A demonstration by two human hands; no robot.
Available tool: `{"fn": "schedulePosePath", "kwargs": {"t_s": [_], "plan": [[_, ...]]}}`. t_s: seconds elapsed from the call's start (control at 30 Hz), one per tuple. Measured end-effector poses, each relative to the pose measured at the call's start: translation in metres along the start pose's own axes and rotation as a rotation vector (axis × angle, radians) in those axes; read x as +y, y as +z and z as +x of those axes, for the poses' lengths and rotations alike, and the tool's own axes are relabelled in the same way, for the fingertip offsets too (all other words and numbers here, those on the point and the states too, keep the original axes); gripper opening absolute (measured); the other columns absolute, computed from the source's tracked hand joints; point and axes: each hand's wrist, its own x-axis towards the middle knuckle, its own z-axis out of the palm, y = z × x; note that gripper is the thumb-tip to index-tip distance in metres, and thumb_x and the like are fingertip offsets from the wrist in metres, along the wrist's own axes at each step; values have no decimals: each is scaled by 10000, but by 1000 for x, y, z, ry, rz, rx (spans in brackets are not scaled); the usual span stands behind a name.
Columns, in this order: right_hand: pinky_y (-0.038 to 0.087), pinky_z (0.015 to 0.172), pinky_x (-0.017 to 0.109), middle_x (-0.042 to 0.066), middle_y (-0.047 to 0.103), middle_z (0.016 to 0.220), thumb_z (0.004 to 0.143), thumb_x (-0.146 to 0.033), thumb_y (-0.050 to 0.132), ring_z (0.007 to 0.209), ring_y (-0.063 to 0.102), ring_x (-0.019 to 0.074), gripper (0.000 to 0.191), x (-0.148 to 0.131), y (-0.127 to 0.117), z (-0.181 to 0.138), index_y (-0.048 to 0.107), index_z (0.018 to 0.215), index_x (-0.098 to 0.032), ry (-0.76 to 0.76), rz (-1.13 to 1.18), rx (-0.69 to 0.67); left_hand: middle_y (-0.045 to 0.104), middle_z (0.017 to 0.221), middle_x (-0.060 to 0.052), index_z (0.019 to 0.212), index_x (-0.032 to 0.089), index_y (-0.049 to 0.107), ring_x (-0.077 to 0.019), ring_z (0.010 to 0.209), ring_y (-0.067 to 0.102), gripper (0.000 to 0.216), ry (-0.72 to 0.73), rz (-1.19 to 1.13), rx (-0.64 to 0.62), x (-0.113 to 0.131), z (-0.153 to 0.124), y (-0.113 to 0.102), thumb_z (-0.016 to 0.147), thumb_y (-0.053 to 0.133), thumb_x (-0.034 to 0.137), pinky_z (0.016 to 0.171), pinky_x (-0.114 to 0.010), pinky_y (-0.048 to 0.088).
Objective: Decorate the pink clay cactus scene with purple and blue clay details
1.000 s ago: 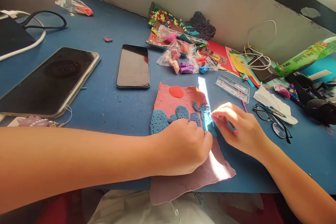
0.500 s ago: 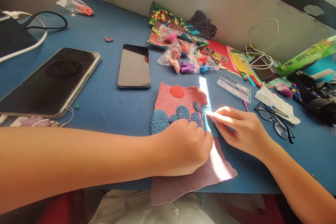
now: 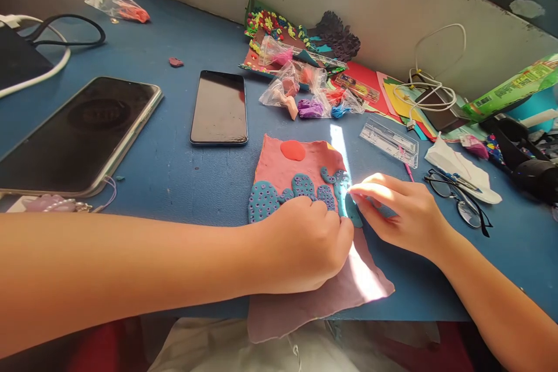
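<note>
A pink clay picture (image 3: pixel 320 157) lies at the table's front edge, its mauve lower part hanging over. It bears a red clay disc (image 3: pixel 292 150) and blue dotted clay cactuses (image 3: pixel 263 200). My left hand (image 3: pixel 305 247) rests closed across its middle; whatever its curled fingers hold is hidden. At the right side, my right hand (image 3: pixel 396 212) has thumb and forefinger pinched against the tall blue clay cactus (image 3: pixel 353 215). Anything between those fingertips is too small to make out. Bright sunlight crosses this cactus.
Two phones, one large (image 3: pixel 82 133) and one smaller (image 3: pixel 219 107), lie to the left. Bagged clay pieces (image 3: pixel 311 107) and a decorated clay piece (image 3: pixel 279 29) sit behind. Rightward are a clear plastic case (image 3: pixel 389 140), eyeglasses (image 3: pixel 468 214) and a white tissue (image 3: pixel 457 165).
The view has shifted slightly. My right fingertips stay at the tall cactus with only a tiny movement, and my left hand holds its place on the clay picture.
</note>
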Motion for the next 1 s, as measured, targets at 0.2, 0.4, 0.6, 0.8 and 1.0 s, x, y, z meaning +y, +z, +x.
{"fn": "schedulePosePath", "kwargs": {"t_s": [0.2,0.4,0.6,0.8,1.0], "plan": [[437,491,217,22,660,741,813,-55,539,585,596,109,233,-1,-2,1,559,984,-212,5,27,-21,483,541,-6,689,144,549,-145,447,407,106,16,7,17,-1,-1,0,791,526,157,414,-289,197],[426,485,198,2,655,710,818,-71,568,553,569,90,197,-2,-1,1,565,962,-206,0,-15,32,474,530,-5,678,142,559,-150,443,410,96,12,11,35,-2,-1,2,768,526,140,410,-290,200],[413,476,186,-7,654,714,849,-107,567,536,547,80,131,-1,3,0,562,922,-215,34,-54,19,484,541,-4,677,148,558,-157,448,422,85,8,-3,37,0,-1,2,756,530,134,406,-295,210],[413,479,184,-9,630,708,857,-111,552,535,528,81,116,-2,5,0,546,902,-217,76,-17,3,486,544,-1,689,147,544,-151,450,428,97,5,5,28,-1,0,3,781,515,147,408,-285,222],[395,460,171,-12,621,701,849,-80,549,494,466,63,141,-3,2,2,562,920,-201,78,8,11,488,546,-6,705,146,543,-149,458,428,108,14,8,6,-1,0,1,801,496,156,412,-286,212]]}}
